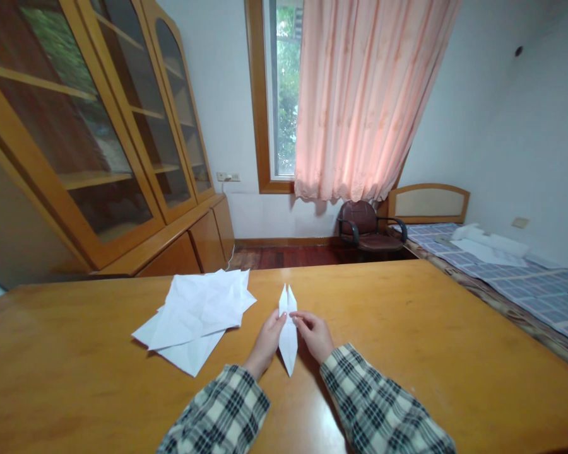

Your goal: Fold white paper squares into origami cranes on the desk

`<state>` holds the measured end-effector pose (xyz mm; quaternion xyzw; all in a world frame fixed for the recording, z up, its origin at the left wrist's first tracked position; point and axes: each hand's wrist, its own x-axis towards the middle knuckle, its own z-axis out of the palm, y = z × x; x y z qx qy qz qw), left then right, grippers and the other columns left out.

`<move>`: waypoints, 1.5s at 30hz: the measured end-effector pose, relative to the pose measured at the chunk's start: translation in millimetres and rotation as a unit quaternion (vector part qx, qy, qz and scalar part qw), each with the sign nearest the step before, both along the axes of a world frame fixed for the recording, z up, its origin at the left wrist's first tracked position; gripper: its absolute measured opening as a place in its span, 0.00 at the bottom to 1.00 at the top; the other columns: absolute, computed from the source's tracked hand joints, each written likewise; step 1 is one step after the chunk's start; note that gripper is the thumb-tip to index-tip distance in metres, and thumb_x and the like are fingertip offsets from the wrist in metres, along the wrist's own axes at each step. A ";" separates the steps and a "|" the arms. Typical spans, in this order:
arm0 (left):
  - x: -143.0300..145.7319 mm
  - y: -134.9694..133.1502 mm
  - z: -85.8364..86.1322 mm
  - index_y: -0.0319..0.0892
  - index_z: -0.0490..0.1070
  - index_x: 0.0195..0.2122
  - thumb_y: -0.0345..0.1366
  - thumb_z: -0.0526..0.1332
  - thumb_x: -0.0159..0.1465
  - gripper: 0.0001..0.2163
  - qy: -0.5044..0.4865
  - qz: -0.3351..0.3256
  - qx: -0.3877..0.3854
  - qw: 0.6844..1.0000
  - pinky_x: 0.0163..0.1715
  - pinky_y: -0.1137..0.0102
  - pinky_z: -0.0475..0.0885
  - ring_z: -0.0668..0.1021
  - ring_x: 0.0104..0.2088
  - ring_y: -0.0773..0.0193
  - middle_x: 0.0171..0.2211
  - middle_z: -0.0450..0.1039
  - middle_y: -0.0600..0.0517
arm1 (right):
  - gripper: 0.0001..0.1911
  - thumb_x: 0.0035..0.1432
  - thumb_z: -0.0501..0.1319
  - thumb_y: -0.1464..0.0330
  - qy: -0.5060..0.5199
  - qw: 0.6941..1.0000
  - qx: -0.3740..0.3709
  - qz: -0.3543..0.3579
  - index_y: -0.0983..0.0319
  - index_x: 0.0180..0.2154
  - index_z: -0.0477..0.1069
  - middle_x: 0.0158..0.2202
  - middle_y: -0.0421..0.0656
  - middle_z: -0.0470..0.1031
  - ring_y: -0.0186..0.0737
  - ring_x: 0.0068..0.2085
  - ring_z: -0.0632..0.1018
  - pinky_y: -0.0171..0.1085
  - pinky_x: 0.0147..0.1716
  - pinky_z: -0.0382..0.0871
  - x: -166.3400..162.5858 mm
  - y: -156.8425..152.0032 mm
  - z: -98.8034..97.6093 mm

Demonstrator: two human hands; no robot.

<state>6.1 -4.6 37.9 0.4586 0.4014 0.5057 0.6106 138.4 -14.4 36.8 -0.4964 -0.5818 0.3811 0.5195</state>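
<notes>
A narrow folded white paper shape point(288, 337), pointed at both ends with two tips at its far end, lies on the wooden table point(407, 328). My left hand point(267, 340) pinches its left edge near the middle. My right hand point(313, 334) pinches the right edge at the same height. Both fingertips are closed on the paper. Both sleeves are plaid.
A loose pile of white paper sheets point(196, 318) lies left of my hands. Beyond the table stand a glass-fronted wooden cabinet point(99, 139), a dark chair point(366, 227), a bed point(502, 271) at right, and a pink curtain point(364, 94) over a window.
</notes>
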 end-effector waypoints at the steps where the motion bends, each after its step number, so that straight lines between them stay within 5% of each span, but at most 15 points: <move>1: -0.1 -0.3 1.3 0.38 0.70 0.38 0.51 0.63 0.53 0.21 -0.001 0.002 -0.004 1.000 0.29 0.71 0.68 0.76 0.29 0.62 0.30 0.75 0.50 | 0.14 0.55 0.58 0.62 0.000 1.000 0.002 0.002 0.62 0.38 0.78 0.37 0.46 0.79 0.44 0.38 0.77 0.42 0.41 0.70 0.3 -0.1 0.4; 7: -2.2 -0.6 6.7 0.37 0.71 0.39 0.47 0.65 0.51 0.20 -0.032 0.032 -0.025 0.999 0.30 0.71 0.68 0.77 0.31 0.60 0.31 0.76 0.49 | 0.13 0.57 0.56 0.66 -0.042 0.997 0.054 0.030 0.61 0.40 0.77 0.40 0.46 0.78 0.43 0.43 0.77 0.43 0.46 0.68 3.7 -1.3 4.0; 16: -4.3 1.3 9.8 0.37 0.72 0.40 0.45 0.66 0.49 0.21 -0.062 0.052 -0.053 0.995 0.34 0.68 0.69 0.78 0.33 0.58 0.32 0.77 0.49 | 0.16 0.55 0.56 0.72 -0.179 0.974 0.113 0.076 0.61 0.46 0.74 0.31 0.43 0.72 0.36 0.31 0.72 0.35 0.34 0.68 12.6 -1.7 6.3; 27: -4.2 2.1 6.7 0.37 0.73 0.39 0.45 0.66 0.49 0.20 -0.052 0.047 -0.045 0.996 0.34 0.68 0.70 0.78 0.34 0.56 0.32 0.77 0.47 | 0.14 0.56 0.60 0.70 -0.287 0.947 0.125 0.076 0.57 0.45 0.74 0.34 0.43 0.74 0.37 0.33 0.74 0.34 0.33 0.66 15.0 -3.1 8.5; 45: -4.2 -0.9 5.3 0.40 0.69 0.39 0.45 0.64 0.54 0.16 -0.043 -0.008 -0.079 0.996 0.31 0.69 0.72 0.77 0.27 0.64 0.30 0.75 0.52 | 0.07 0.55 0.60 0.69 -0.137 0.987 0.088 0.007 0.62 0.29 0.77 0.27 0.43 0.76 0.37 0.31 0.75 0.35 0.34 0.67 10.6 5.8 -2.3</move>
